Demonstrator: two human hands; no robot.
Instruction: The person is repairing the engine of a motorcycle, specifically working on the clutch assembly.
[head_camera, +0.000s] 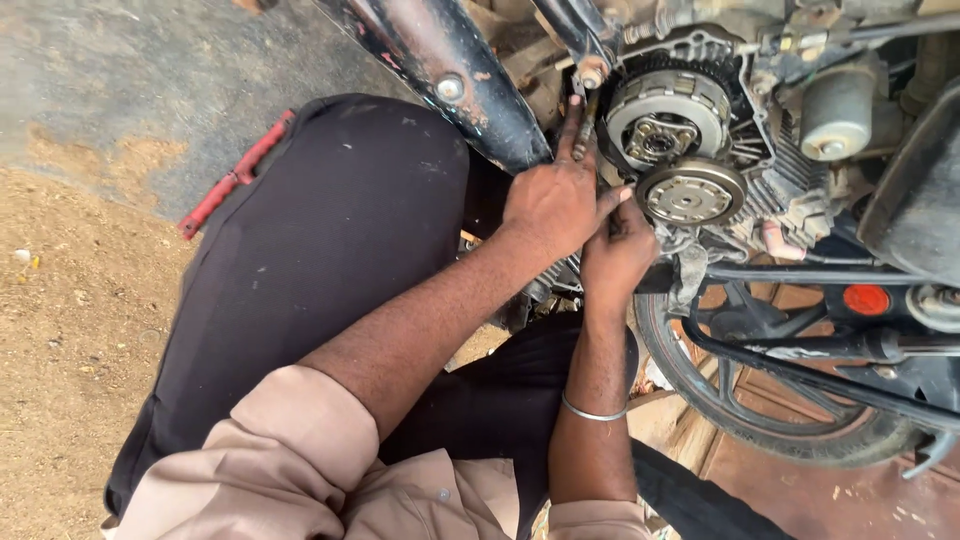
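The person crouches on sandy ground, dark trousers and beige sleeves nearest. The right hand (615, 255), a metal bangle (593, 411) on its wrist, sits curled under the left; what it grips I cannot tell. The left hand (555, 200) lies over it, fingers spread, forefinger touching the small clutch disc (690, 192) on the open motorcycle engine (790, 190). Beyond sit the larger clutch basket (665, 115) and black frame tube (450, 80). A red tool (235, 178) lies left on the ground
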